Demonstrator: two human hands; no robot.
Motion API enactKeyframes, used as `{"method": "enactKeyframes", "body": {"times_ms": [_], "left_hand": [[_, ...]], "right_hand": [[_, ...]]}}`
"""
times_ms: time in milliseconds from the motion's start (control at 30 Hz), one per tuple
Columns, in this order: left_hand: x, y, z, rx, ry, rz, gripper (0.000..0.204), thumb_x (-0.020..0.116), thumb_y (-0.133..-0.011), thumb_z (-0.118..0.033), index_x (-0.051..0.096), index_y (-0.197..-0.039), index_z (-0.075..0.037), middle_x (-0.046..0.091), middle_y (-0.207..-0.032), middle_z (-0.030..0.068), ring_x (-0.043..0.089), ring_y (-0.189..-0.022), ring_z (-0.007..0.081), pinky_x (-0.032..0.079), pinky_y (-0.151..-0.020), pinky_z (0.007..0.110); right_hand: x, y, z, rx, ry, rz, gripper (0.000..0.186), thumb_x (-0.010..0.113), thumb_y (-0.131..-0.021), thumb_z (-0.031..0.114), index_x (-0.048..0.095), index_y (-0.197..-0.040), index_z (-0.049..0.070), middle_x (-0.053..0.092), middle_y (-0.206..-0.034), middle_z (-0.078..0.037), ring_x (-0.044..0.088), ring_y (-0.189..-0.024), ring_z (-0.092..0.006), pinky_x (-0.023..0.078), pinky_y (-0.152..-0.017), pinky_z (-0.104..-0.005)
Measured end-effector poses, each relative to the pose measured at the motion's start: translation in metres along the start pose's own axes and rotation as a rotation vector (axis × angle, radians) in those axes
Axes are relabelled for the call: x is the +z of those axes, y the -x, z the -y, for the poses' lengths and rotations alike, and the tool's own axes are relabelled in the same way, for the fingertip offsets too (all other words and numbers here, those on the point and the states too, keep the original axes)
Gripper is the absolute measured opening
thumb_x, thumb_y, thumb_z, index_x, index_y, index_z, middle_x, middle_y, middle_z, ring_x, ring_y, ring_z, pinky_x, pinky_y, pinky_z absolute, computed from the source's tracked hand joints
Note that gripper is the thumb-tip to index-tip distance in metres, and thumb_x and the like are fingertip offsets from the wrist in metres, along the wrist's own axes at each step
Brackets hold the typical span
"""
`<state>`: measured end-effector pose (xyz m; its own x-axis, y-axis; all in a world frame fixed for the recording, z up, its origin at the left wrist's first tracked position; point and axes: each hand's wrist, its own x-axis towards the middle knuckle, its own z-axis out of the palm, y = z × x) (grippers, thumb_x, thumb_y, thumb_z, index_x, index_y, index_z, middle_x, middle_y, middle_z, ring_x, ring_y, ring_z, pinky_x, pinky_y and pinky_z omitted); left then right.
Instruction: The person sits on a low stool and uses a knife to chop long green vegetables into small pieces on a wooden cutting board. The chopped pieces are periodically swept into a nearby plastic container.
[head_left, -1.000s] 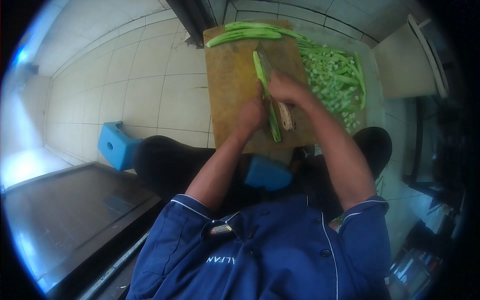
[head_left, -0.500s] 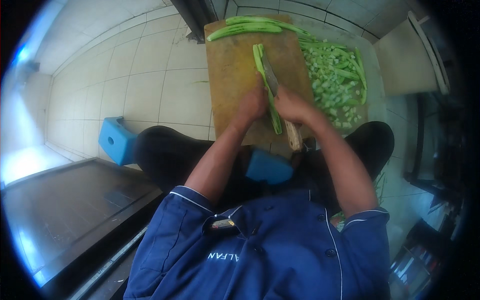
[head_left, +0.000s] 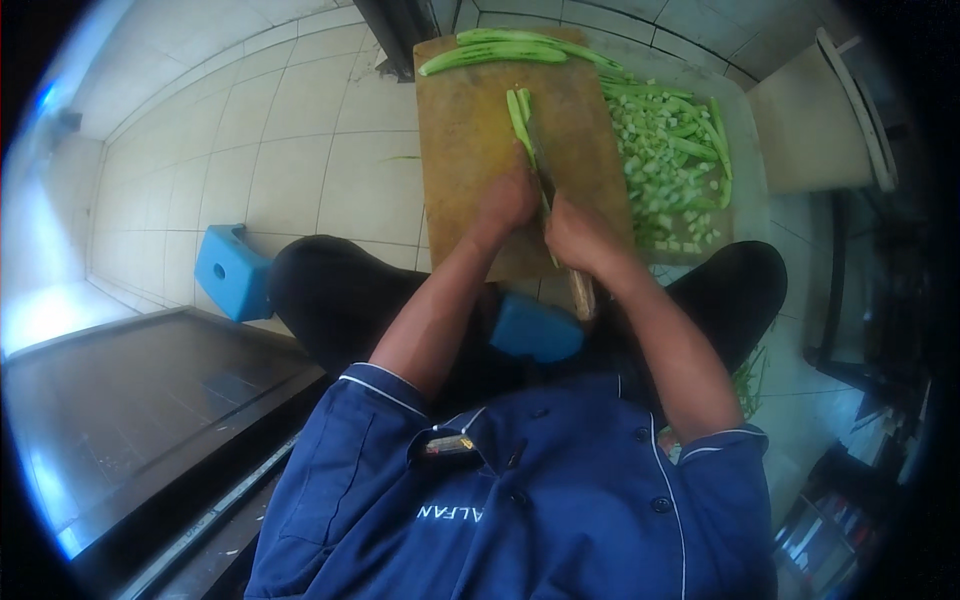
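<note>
A long, peeled green vegetable (head_left: 516, 112), split lengthwise at its far end, lies along the wooden cutting board (head_left: 460, 140). My left hand (head_left: 508, 198) is closed around its middle, pressing it on the board. In my right hand (head_left: 578, 235) is a knife (head_left: 582, 296) with a wooden handle pointing back at me. Its blade runs lengthwise along the vegetable, close beside my left fingers, and is partly hidden by both hands. Much of the vegetable's near part is covered too.
Whole long green vegetables (head_left: 495, 56) lie across the board's far edge. Chopped green pieces (head_left: 655, 165) are heaped to its right. A blue stool (head_left: 225, 272) stands at left, another blue piece (head_left: 535, 328) between my legs. A pale bin (head_left: 815, 125) is at far right.
The knife has shifted slightly left and toward me, so its blade now lines up with the vegetable and covers more of it. My left hand keeps its hold.
</note>
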<state>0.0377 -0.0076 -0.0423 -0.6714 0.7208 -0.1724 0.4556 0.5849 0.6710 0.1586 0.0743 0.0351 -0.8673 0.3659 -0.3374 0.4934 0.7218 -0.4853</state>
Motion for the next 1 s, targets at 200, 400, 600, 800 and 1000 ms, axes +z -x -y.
{"method": "enactKeyframes", "body": {"times_ms": [200, 400, 600, 800, 1000], "left_hand": [[-0.006, 0.003, -0.005, 0.004, -0.036, -0.012, 0.073, 0.043, -0.098, -0.027, 0.011, -0.153, 0.009, 0.068, -0.088, 0.0299, 0.067, -0.079, 0.0468, 0.052, -0.073, 0.056], [-0.002, 0.005, -0.005, -0.023, -0.035, -0.030, 0.072, 0.042, -0.098, -0.026, 0.012, -0.153, 0.009, 0.068, -0.088, 0.0295, 0.067, -0.079, 0.0456, 0.052, -0.073, 0.055], [-0.004, 0.008, -0.011, -0.077, -0.017, 0.011, 0.073, 0.042, -0.098, -0.027, 0.011, -0.154, 0.007, 0.069, -0.088, 0.0297, 0.068, -0.081, 0.0452, 0.052, -0.075, 0.055], [-0.009, 0.008, -0.015, -0.084, 0.046, 0.034, 0.074, 0.043, -0.098, -0.028, 0.011, -0.154, 0.007, 0.069, -0.092, 0.0300, 0.067, -0.084, 0.0454, 0.051, -0.077, 0.056], [-0.009, 0.014, -0.018, -0.042, -0.062, -0.072, 0.068, 0.040, -0.099, -0.025, 0.016, -0.155, 0.003, 0.068, -0.085, 0.0306, 0.067, -0.083, 0.0460, 0.052, -0.080, 0.055]], "right_hand": [[0.012, 0.020, -0.007, -0.006, 0.063, 0.009, 0.030, 0.050, -0.092, 0.012, 0.049, -0.112, -0.009, 0.064, -0.096, -0.034, 0.061, -0.093, -0.0514, 0.048, -0.081, -0.0568], [0.014, 0.053, -0.003, -0.037, 0.121, 0.027, 0.038, 0.049, -0.090, 0.009, 0.042, -0.118, -0.016, 0.067, -0.086, -0.032, 0.067, -0.083, -0.0494, 0.054, -0.075, -0.0548], [0.037, 0.073, -0.009, 0.060, 0.211, 0.050, 0.036, 0.052, -0.089, 0.008, 0.041, -0.117, -0.013, 0.067, -0.081, -0.032, 0.068, -0.079, -0.0483, 0.055, -0.073, -0.0546], [0.046, 0.075, -0.016, 0.066, 0.160, -0.020, 0.034, 0.050, -0.091, 0.011, 0.042, -0.115, -0.012, 0.066, -0.079, -0.032, 0.067, -0.079, -0.0487, 0.054, -0.073, -0.0564], [0.010, 0.128, -0.021, 0.048, -0.091, 0.063, 0.030, 0.048, -0.096, 0.016, 0.046, -0.115, -0.007, 0.066, -0.080, -0.029, 0.067, -0.076, -0.0462, 0.050, -0.068, -0.0566]]}}
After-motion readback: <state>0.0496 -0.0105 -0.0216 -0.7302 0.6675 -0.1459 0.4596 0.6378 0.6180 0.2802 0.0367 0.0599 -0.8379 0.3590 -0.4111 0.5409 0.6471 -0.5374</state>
